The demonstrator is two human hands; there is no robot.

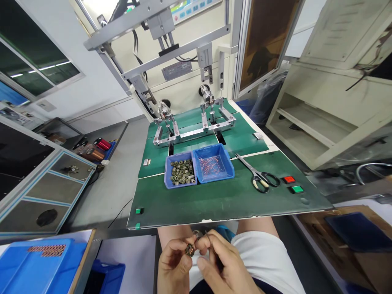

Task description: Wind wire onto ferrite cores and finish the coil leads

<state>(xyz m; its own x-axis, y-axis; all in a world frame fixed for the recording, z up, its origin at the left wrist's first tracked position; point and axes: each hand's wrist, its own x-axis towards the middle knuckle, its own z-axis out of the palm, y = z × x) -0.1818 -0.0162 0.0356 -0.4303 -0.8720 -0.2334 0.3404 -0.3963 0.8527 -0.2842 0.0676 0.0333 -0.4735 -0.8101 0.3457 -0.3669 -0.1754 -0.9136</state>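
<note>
My left hand (pixel 175 261) pinches a small round toothed motor core (pixel 190 249) with copper wire wound on it, held low in front of the green bench edge. Close beside it on the right, my right hand (pixel 222 259) is closed, its fingertips almost meeting the core. Something thin and dark shows between its fingers, but I cannot make out what it is. On the bench above the hands, a blue bin (pixel 168 181) holds many bare metal cores (pixel 183 171). Touching that bin, a second blue bin (pixel 230 170) contains short copper wire bits (pixel 210 164).
Scissors (pixel 257 176) lie at the bench's right, near a red button (pixel 288 179) and a green button (pixel 297 189). Behind the bins stands a metal winding fixture (pixel 192 134). A blue tray (pixel 18 265) with copper-coloured parts (pixel 50 249) is at lower left.
</note>
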